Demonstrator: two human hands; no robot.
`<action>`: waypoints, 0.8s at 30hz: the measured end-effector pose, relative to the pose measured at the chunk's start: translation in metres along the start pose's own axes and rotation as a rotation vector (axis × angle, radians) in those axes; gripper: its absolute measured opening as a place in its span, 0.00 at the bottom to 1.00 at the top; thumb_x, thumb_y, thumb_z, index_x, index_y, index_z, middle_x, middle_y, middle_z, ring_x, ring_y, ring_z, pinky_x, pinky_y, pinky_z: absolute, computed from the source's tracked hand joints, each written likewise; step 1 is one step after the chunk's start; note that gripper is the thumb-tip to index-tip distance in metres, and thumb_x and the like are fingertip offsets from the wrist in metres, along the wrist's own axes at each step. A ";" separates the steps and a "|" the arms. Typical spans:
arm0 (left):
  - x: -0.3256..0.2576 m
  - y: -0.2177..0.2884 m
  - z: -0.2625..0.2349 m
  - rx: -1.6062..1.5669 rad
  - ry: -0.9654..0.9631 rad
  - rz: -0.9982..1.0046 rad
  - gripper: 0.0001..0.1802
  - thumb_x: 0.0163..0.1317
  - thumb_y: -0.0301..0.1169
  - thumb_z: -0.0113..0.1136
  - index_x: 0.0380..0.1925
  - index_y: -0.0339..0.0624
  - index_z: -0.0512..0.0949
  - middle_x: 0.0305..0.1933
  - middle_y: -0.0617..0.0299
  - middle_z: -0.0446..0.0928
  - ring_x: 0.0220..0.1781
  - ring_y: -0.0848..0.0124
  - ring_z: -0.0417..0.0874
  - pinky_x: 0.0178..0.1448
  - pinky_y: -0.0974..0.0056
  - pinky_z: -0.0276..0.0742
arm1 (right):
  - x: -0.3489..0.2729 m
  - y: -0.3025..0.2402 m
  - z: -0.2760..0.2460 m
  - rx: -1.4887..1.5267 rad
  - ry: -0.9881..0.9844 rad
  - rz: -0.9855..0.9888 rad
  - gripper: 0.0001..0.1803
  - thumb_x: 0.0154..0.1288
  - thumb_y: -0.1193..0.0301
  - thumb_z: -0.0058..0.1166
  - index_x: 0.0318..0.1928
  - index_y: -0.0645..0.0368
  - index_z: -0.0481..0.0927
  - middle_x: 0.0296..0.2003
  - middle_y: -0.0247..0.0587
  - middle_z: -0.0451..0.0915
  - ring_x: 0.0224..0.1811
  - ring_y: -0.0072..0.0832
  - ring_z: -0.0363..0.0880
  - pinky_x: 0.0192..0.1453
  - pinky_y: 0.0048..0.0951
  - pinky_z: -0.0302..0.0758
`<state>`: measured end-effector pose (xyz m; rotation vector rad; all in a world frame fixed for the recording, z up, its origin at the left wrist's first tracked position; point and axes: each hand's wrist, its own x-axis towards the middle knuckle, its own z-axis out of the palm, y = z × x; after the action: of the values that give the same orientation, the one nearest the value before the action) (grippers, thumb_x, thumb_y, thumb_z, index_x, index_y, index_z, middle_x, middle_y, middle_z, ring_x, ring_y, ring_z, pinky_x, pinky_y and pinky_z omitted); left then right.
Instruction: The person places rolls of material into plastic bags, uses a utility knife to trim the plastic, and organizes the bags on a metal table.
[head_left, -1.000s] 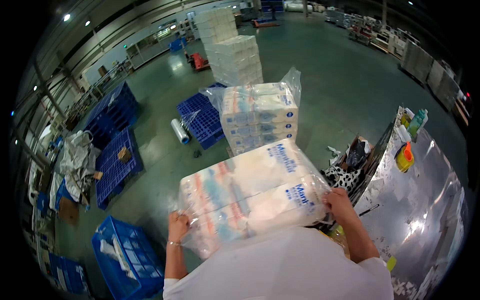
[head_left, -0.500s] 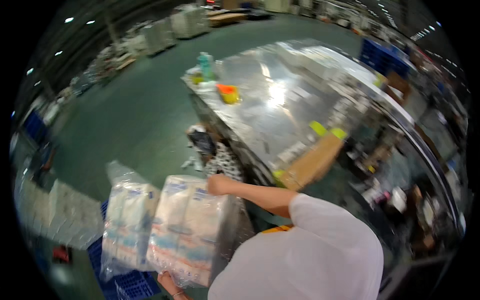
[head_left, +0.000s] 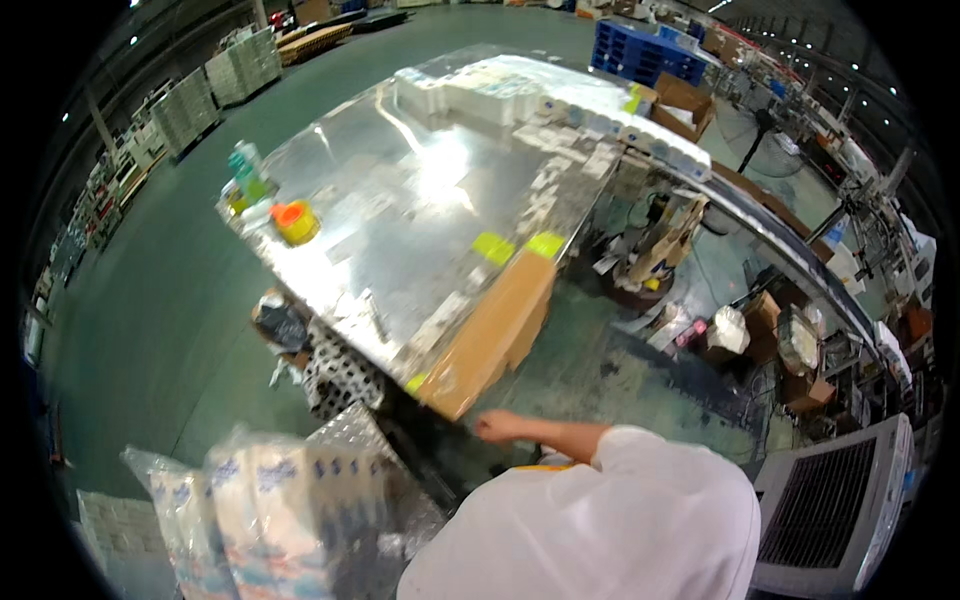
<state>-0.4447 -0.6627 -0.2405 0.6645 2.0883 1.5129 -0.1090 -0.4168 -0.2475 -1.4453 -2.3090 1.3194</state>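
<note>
My right hand (head_left: 497, 426) is held out in front of the white-shirted body, its fingers curled in with nothing visible in them. It is just off the near end of a long brown cardboard piece (head_left: 492, 335) that lies along the table's edge; a small gap shows between them. My left hand is out of view. At the lower left stand clear plastic-wrapped packs of white, blue and pink soft packages, a larger pack (head_left: 265, 510) and a narrower pack (head_left: 187, 515) beside it. Neither is touched by my right hand.
A metal-topped table (head_left: 350, 190) carries an orange and yellow tape roll (head_left: 296, 222), a green bottle (head_left: 246, 175) and white stacks (head_left: 490, 88). Beside its near-left corner hangs a spotted bag (head_left: 335, 372). A conveyor rail (head_left: 765, 215) curves along the right, above boxes. A grey vented unit (head_left: 832, 505) stands at lower right.
My right hand has left the top of the larger wrapped pack and moved right, toward the cardboard. My left hand has gone out of view. The view has swung to the right.
</note>
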 end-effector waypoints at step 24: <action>-0.009 0.278 0.633 0.160 -1.506 0.078 0.13 0.58 0.36 0.51 0.36 0.36 0.72 0.29 0.62 0.75 0.31 0.77 0.74 0.36 0.72 0.70 | -0.063 0.243 -0.422 0.359 0.562 0.130 0.16 0.54 0.72 0.45 0.44 0.63 0.72 0.30 0.38 0.75 0.29 0.22 0.72 0.35 0.25 0.71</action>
<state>-0.0097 -0.1328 -0.1499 1.3538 0.9579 0.4270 0.3018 -0.1688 -0.1420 -1.5971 -1.5644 1.0955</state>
